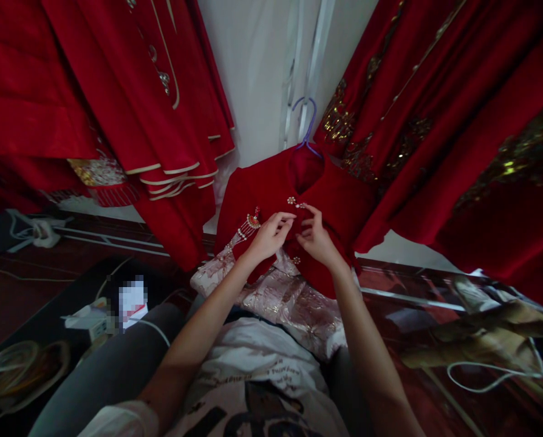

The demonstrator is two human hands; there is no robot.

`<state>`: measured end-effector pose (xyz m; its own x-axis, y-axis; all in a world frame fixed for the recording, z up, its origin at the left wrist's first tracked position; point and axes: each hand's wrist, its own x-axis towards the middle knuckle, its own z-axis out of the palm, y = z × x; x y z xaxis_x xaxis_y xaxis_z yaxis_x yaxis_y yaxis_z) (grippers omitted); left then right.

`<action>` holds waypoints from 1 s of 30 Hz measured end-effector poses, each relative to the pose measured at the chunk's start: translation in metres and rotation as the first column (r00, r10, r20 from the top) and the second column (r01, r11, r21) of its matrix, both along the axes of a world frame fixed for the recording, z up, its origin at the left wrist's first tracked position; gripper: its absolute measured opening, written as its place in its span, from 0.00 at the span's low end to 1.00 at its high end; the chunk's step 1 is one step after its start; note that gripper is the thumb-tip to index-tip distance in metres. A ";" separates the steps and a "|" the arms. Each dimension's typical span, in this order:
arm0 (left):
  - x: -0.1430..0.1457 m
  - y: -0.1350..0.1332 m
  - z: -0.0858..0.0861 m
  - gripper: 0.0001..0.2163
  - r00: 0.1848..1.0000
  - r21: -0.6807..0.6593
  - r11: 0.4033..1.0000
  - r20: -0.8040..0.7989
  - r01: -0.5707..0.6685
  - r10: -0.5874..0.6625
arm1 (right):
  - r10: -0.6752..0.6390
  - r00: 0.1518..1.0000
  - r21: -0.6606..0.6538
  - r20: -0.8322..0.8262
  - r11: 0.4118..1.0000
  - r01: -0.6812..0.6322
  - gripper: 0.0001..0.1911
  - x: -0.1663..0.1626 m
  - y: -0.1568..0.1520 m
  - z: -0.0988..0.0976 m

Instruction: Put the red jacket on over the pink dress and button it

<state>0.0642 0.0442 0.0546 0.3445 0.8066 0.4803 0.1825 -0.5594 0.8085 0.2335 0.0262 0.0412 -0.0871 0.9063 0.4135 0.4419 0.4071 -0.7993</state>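
A red jacket [248, 188] hangs from a purple hanger [308, 124] and spreads over my lap. Its front carries a flower-shaped clasp [291, 200] below the neckline, a lower flower clasp [296, 260] and a beaded tassel ornament [253, 221]. My left hand [273, 234] is closed at the jacket's front edge, fingers bent and tips on the red cloth. My right hand [316, 238] faces it across the opening, fingers curled on the cloth, its index fingertip by the upper clasp. What lies under the fingertips is hidden. Pink patterned brocade [290, 303] lies beneath the jacket.
Red garments with pale piping [162, 133] hang at left; red garments with gold sequins [417, 133] hang at right. A white metal rack pole [308, 67] stands behind the hanger. At left is a dark surface with a white box [92, 321]. A white cord [481, 388] loops at lower right.
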 end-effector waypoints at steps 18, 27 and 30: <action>-0.055 0.030 -0.032 0.14 0.846 0.120 0.846 -0.064 -0.520 0.529 | 0.157 0.917 -0.134 -0.366 0.966 -0.219 0.24 0.040 -0.050 0.069; -0.054 0.029 -0.026 0.05 0.882 0.117 0.879 -0.037 -0.462 0.469 | 0.045 0.939 -0.076 -0.340 0.994 -0.075 0.24 -0.005 -0.013 0.034; -0.052 0.029 -0.023 0.06 0.903 0.075 0.900 0.033 -0.430 0.429 | 0.002 0.925 -0.119 -0.380 0.992 -0.051 0.25 -0.023 -0.006 0.022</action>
<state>0.0122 0.0729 0.0318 -0.0352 0.8341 0.5505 0.4071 -0.4911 0.7701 0.2103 0.0203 0.0635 0.0290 0.9520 0.3048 0.0867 0.3014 -0.9495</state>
